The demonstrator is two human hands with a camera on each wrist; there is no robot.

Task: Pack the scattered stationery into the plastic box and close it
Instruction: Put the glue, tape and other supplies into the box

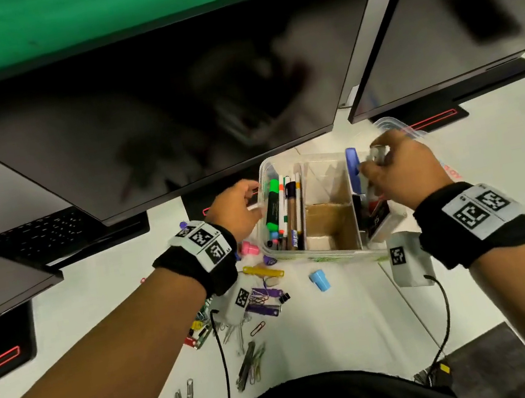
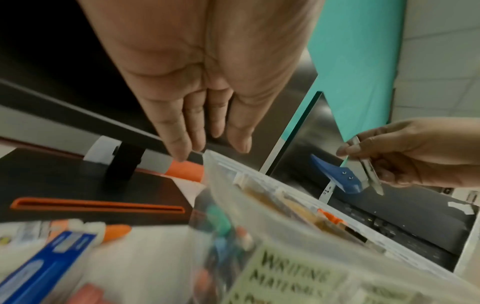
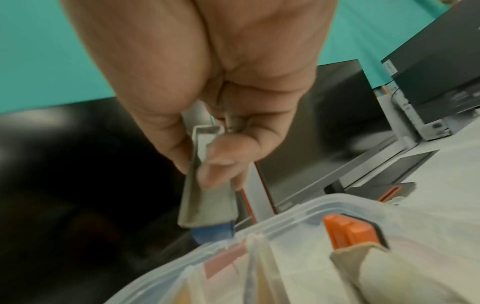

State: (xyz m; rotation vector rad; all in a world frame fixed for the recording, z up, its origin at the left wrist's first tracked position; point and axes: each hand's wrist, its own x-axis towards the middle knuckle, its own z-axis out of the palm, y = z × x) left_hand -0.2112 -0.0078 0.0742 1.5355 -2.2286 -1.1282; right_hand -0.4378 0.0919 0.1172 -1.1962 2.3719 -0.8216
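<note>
**Two hands at an open plastic stationery box on a white desk**

A clear plastic box (image 1: 323,251) sits open on a white desk (image 1: 360,314), just in front of two dark monitors (image 1: 167,93); dividers split it into compartments. The left compartment holds a green highlighter (image 1: 274,205) and several pens lying lengthwise; the middle one shows a brown cardboard piece (image 1: 328,219); the right one holds a blue-handled tool (image 1: 354,166) standing upright. The left hand (image 1: 238,208) rests against the box's left wall with straight, relaxed fingers (image 2: 179,131), gripping nothing. The right hand (image 1: 402,168) hovers over the right compartment, thumb and fingers pinching a slim grey metal piece (image 3: 205,185) pointed downward. Outside the box, near its front edge, lie a blue cap (image 1: 320,280), a pink cap (image 1: 249,248), a yellow clip (image 1: 263,271) and loose paper clips (image 1: 250,360); both wrists wear black bands with printed markers.
</note>
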